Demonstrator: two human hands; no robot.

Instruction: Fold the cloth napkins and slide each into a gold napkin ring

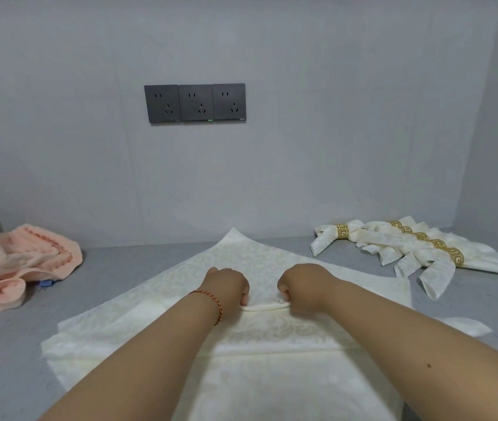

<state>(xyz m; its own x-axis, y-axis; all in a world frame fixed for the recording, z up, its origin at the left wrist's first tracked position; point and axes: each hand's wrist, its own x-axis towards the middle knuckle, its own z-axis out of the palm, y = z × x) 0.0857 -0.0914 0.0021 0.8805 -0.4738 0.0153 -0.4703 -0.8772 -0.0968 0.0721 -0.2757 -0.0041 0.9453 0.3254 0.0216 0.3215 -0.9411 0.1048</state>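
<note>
Left hand (229, 284), right hand (301, 284) pinch napkin (260, 259) fold, mid-table.

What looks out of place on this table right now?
A crumpled pink towel lies heaped at the table's left edge, unrelated to the napkin work. The finished napkins on the right overlap unevenly. Nothing looks spilled or damaged.

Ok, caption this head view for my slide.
Both hands pinch a fold in the cream patterned cloth napkin.
</note>
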